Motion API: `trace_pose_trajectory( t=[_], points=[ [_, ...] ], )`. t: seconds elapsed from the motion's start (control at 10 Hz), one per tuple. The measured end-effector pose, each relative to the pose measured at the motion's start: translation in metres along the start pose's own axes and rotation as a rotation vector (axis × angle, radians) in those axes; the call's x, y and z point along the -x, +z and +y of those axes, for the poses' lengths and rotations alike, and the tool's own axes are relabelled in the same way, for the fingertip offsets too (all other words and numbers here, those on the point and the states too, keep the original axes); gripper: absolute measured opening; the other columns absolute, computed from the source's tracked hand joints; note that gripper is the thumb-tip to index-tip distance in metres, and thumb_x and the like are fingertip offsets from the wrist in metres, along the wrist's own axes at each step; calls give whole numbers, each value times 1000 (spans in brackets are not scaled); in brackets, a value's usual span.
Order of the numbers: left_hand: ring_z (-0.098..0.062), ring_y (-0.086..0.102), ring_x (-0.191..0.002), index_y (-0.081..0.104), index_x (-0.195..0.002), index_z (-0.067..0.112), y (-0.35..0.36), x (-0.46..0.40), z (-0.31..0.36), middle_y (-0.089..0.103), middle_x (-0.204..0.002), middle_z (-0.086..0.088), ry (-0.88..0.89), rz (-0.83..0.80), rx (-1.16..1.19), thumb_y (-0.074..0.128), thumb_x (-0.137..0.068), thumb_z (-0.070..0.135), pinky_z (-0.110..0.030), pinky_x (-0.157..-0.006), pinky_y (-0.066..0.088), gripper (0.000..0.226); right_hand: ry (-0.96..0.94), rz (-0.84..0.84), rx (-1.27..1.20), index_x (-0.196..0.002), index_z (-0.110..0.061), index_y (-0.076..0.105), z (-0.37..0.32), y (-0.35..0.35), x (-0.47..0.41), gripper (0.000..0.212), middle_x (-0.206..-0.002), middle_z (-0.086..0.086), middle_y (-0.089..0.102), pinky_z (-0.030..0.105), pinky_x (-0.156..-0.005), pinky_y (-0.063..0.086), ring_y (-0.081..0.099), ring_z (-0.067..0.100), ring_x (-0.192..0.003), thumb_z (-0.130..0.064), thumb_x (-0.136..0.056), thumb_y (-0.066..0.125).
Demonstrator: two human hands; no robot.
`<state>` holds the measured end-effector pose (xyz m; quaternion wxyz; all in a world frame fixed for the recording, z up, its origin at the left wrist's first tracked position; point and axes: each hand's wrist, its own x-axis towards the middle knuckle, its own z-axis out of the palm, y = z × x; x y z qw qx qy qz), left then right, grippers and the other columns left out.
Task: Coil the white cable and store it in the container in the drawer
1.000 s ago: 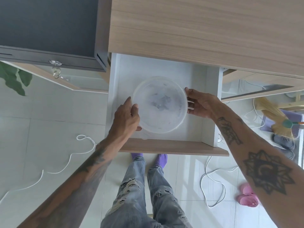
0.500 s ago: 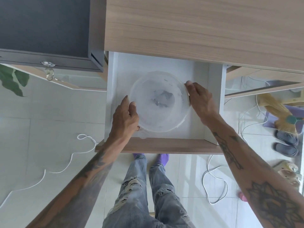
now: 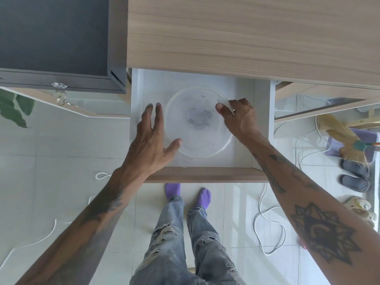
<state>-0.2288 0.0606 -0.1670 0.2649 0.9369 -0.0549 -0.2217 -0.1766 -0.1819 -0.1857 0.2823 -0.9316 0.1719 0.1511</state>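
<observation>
Left hand released from the container rim since the earlier frame; right hand now on the lid tab.

White cable [image 3: 267, 219] lies uncoiled on the floor, well below and behind both hands; a second stretch [image 3: 49, 229] trails off to the left. Container [image 3: 197, 124] sits lidded in the open drawer [image 3: 261, 124], between the two hands. Left hand [image 3: 150, 138] is released: fingers [image 3: 158, 112] spread just left of the rim, thumb at the near edge. Right hand [image 3: 240, 118] pinches the rim tab at the far right; judged nearer for lifting the lid. Cable storage not yet begun.
</observation>
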Motion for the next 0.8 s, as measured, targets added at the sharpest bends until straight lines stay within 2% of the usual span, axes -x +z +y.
trace_pose_trajectory(
  t=[0.1, 0.2, 0.3, 0.4, 0.5, 0.6, 0.7, 0.8],
  points=[
    [-38, 8, -153, 9, -160, 20, -3, 8, -5, -7, -167, -19, 251, -72, -206, 75, -74, 60, -51, -118, 28, 115, 34, 18, -32, -101, 0, 67, 1, 3, -3, 55, -119, 20, 57, 30, -78, 38, 58, 37, -102, -53, -98, 51],
    [-44, 15, -151, 23, -158, 15, 4, 10, 3, -3, -165, -27, 245, -56, -266, 82, -67, 58, -50, -115, 33, 116, 34, -1, -14, -102, 1, 66, 3, 3, -2, 58, -119, 21, 57, 29, -78, 36, 58, 36, -103, -54, -98, 48],
    [-52, 29, -144, 39, -150, 5, 8, 9, 7, 13, -159, -37, 256, -28, -306, 88, -67, 46, -57, -105, 46, 105, 47, -5, 18, -108, -1, 65, 5, 5, 0, 59, -121, 21, 57, 29, -78, 36, 58, 36, -105, -55, -98, 46],
    [-56, 41, -135, 49, -143, 1, 11, 8, 7, 26, -153, -42, 250, -7, -368, 89, -68, 41, -58, -96, 49, 94, 75, -15, 20, -108, -2, 64, 3, 7, 2, 58, -121, 18, 57, 30, -78, 36, 58, 35, -104, -56, -98, 44],
    [-56, 44, -132, 50, -142, 1, 12, 10, 9, 29, -151, -43, 247, -29, -402, 89, -67, 41, -58, -97, 49, 93, 90, -29, 35, -109, -3, 64, 1, 5, 4, 59, -120, 17, 57, 30, -78, 37, 58, 35, -106, -57, -98, 44],
    [-53, 43, -135, 47, -146, 4, 10, 13, 12, 24, -155, -40, 221, -52, -407, 87, -68, 45, -57, -101, 47, 97, 92, -107, 66, -122, -5, 60, -5, -3, 9, 61, -126, 20, 53, 36, -87, 44, 55, 38, -115, -58, -99, 40],
    [-44, 25, -148, 26, -156, 15, 1, 16, 19, 5, -163, -30, 170, -65, -460, 79, -73, 56, -52, -113, 34, 106, 69, -153, 113, -150, -13, 37, -12, -15, 20, 66, -145, 21, 40, 43, -101, 44, 46, 39, -132, -57, -101, 37],
    [-38, 13, -152, 16, -157, 21, -13, 26, 28, 4, -165, -20, 185, -78, -514, 69, -78, 63, -49, -116, 29, 104, -2, -75, 106, -154, -14, 29, -24, -37, 38, 64, -152, 16, 38, 44, -103, 43, 44, 37, -135, -52, -102, 38]
  ],
)
